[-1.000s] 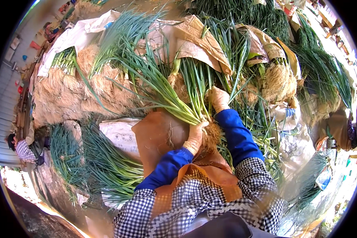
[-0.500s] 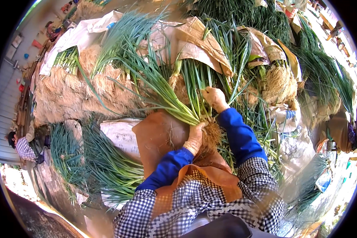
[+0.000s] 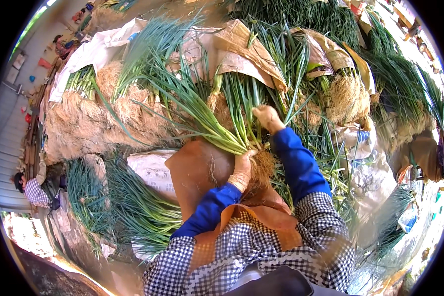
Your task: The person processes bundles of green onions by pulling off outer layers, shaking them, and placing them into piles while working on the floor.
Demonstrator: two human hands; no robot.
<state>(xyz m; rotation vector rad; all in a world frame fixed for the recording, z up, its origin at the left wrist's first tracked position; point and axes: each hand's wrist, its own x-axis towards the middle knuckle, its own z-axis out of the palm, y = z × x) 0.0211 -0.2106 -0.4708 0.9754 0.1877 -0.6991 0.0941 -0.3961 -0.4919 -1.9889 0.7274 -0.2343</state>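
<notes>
— What has the left hand (image 3: pixel 242 170) got?

— Its grip is closed tight around a bunch of green onions (image 3: pixel 209 123), just above the tangled roots (image 3: pixel 264 165). The leaves fan up and to the left over a brown apron (image 3: pixel 197 172).

— And the right hand (image 3: pixel 267 118)?

— Higher up, among the upright stalks (image 3: pixel 246 106). Fingers are curled in, touching them, but I cannot tell whether they have hold of any.

— Around them?

— Heaps of onions with pale root mats (image 3: pixel 93 123), and brown paper sheets (image 3: pixel 246 52) behind.
</notes>
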